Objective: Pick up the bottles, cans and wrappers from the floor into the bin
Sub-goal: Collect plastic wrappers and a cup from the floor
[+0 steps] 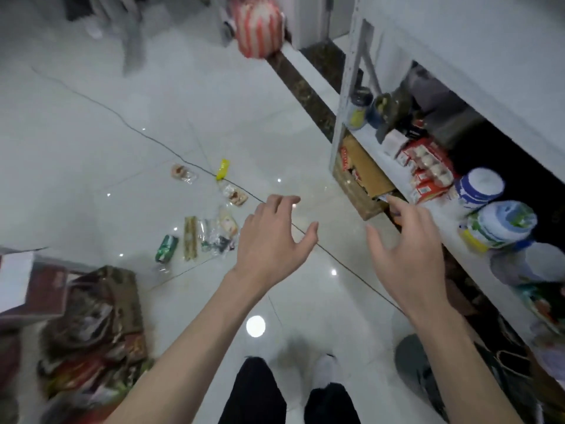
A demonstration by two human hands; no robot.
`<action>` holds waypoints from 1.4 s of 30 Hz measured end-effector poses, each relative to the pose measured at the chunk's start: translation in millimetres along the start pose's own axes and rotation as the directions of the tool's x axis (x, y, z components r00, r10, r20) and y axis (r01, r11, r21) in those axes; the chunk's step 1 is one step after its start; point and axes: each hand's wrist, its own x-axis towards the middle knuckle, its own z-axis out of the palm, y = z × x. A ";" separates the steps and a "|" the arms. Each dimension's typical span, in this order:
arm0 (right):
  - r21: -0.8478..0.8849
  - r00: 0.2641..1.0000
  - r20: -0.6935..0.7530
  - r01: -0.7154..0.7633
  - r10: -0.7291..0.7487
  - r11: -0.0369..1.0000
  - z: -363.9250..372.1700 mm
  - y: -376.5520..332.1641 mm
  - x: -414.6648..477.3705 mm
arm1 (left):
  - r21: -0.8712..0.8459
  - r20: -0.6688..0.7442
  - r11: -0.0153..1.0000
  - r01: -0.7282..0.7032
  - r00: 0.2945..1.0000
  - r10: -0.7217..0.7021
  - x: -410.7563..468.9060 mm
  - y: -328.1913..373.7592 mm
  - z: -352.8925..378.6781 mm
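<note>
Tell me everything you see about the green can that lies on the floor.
The green can looks like metal, green with pale markings too blurred to read. It lies on its side on the glossy white floor, tilted diagonally, at the left end of the litter. A long tan wrapper lies just to its right. Nothing holds it; the left hand hovers open further right.

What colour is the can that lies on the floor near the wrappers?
The can is green, with some pale markings; the head view shows it best.
</note>
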 end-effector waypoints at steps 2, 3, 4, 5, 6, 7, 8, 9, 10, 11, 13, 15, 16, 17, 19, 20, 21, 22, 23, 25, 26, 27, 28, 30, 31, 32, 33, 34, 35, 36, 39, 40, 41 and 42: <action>0.021 0.996 0.081 0.044 -0.045 0.999 14.0 -24.9 9.4 | 0.006 -0.027 0.995 0.101 0.995 -0.100 -8.3 -23.3 -14.5; 0.029 0.991 0.118 0.065 -0.068 0.997 22.1 -38.1 14.0 | 0.006 -0.038 0.989 0.148 0.988 -0.147 -12.6 -37.0 -20.6; 0.037 0.984 0.153 0.090 -0.094 0.995 31.6 -50.7 18.4 | 0.005 -0.052 0.981 0.195 0.980 -0.194 -17.0 -50.5 -26.4; 0.044 0.974 0.188 0.117 -0.123 0.992 42.2 -62.9 22.5 | 0.004 -0.070 0.970 0.242 0.968 -0.241 -21.2 -64.6 -31.6; 0.048 0.964 0.222 0.141 -0.148 0.989 53.8 -75.5 26.6 | 0.001 -0.089 0.958 0.286 0.954 -0.285 -24.7 -79.3 -36.1; 0.049 0.954 0.248 0.163 -0.170 0.985 66.0 -87.4 30.6 | -0.005 -0.109 0.945 0.327 0.939 -0.326 -27.6 -93.9 -39.9; 0.055 0.945 0.262 0.190 -0.198 0.980 79.7 -99.4 34.6 | -0.014 -0.126 0.931 0.365 0.923 -0.363 -29.7 -108.9 -43.4; 0.062 0.935 0.274 0.216 -0.225 0.974 94.1 -111.3 37.9 | -0.026 -0.135 0.915 0.402 0.906 -0.401 -31.4 -124.3 -46.6; 0.067 0.924 0.292 0.237 -0.246 0.969 109.1 -123.2 40.7 | -0.039 -0.140 0.898 0.437 0.888 -0.438 -33.1 -140.2 -49.3; 0.066 0.913 0.314 0.253 -0.261 0.965 124.7 -135.4 43.4 | -0.051 -0.143 0.883 0.467 0.871 -0.469 -34.0 -157.2 -51.6; 0.060 0.889 0.359 0.283 -0.285 0.957 155.4 -159.2 48.7 | -0.072 -0.145 0.857 0.510 0.845 -0.515 -33.8 -191.9 -56.2; 0.051 0.865 0.402 0.306 -0.300 0.951 187.5 -182.6 56.4 | -0.072 -0.139 0.835 0.545 0.824 -0.550 -29.0 -228.3 -61.8; 0.045 0.854 0.423 0.314 -0.303 0.948 203.5 -193.3 61.2 | -0.063 -0.140 0.825 0.561 0.814 -0.564 -26.0 -246.3 -64.8; 0.034 0.845 0.441 0.321 -0.302 0.947 219.7 -203.1 65.9 | -0.056 -0.139 0.812 0.581 0.801 -0.582 -23.3 -263.7 -68.2; 0.011 0.830 0.472 0.330 -0.295 0.944 250.5 -219.6 75.6 | -0.060 -0.133 0.782 0.621 0.771 -0.623 -18.5 -296.6 -73.1; 0.001 0.828 0.480 0.331 -0.291 0.943 265.2 -225.9 80.4 | -0.061 -0.129 0.769 0.636 0.759 -0.638 -15.5 -312.4 -74.3; -0.006 0.828 0.483 0.330 -0.286 0.944 279.0 -230.6 84.3 | -0.056 -0.123 0.760 0.648 0.750 -0.649 -12.3 -327.4 -74.3; -0.009 0.829 0.484 0.324 -0.280 0.946 291.8 -234.8 88.1 | -0.050 -0.117 0.753 0.656 0.745 -0.656 -9.0 -341.2 -73.0; -0.009 0.830 0.487 0.317 -0.273 0.948 304.3 -237.5 92.0 | -0.045 -0.109 0.750 0.660 0.743 -0.660 -5.2 -354.2 -70.2; -0.015 0.826 0.499 0.311 -0.262 0.950 330.4 -240.1 99.8 | -0.046 -0.084 0.735 0.677 0.731 -0.678 4.4 -380.1 -61.2; -0.021 0.821 0.510 0.309 -0.256 0.951 343.6 -239.9 103.1 | -0.052 -0.067 0.720 0.692 0.717 -0.693 9.4 -392.5 -55.3; -0.025 0.817 0.521 0.306 -0.249 0.952 356.8 -239.1 106.0 | -0.058 -0.047 0.705 0.707 0.704 -0.709 14.7 -404.0 -48.8; -0.030 0.813 0.530 0.301 -0.240 0.953 369.3 -237.2 108.8 | -0.061 -0.029 0.693 0.718 0.693 -0.720 20.1 -414.6 -41.4; -0.046 0.805 0.550 0.296 -0.223 0.954 396.5 -231.4 116.1 | -0.058 -0.006 0.677 0.733 0.678 -0.735 33.5 -435.5 -25.2; -0.057 0.801 0.560 0.290 -0.210 0.955 409.4 -228.1 119.5 | -0.055 0.005 0.670 0.741 0.671 -0.741 40.7 -444.6 -17.2; -0.066 0.798 0.569 0.284 -0.198 0.957 423.2 -224.7 124.1 | -0.051 0.018 0.662 0.748 0.663 -0.748 49.0 -454.4 -8.5; -0.073 0.796 0.576 0.276 -0.186 0.958 437.5 -220.7 129.0 | -0.046 0.034 0.654 0.755 0.655 -0.755 57.5 -464.2 0.9; -0.076 0.793 0.582 0.271 -0.178 0.959 452.1 -216.5 134.3 | -0.043 0.049 0.646 0.762 0.648 -0.760 66.8 -474.0 10.5; -0.073 0.787 0.592 0.267 -0.174 0.961 467.7 -212.2 140.2 | -0.045 0.063 0.641 0.766 0.642 -0.764 76.7 -484.4 20.8; -0.073 0.781 0.602 0.258 -0.164 0.963 483.9 -206.9 146.6 | -0.050 0.078 0.636 0.770 0.638 -0.766 87.3 -495.1 32.2; -0.102 0.765 0.635 0.219 -0.106 0.970 539.3 -187.0 169.2 | -0.059 0.118 0.615 0.787 0.617 -0.778 121.3 -529.0 71.2; -0.111 0.754 0.651 0.201 -0.082 0.973 557.9 -180.6 176.1 | -0.057 0.131 0.604 0.795 0.606 -0.785 131.3 -540.5 84.8; -0.115 0.743 0.667 0.188 -0.064 0.975 577.0 -173.5 183.1 | -0.052 0.138 0.595 0.802 0.596 -0.791 140.9 -552.1 98.8; -0.121 0.735 0.676 0.178 -0.051 0.977 595.0 -166.2 189.2 | -0.046 0.145 0.585 0.810 0.585 -0.798 148.9 -563.3 112.6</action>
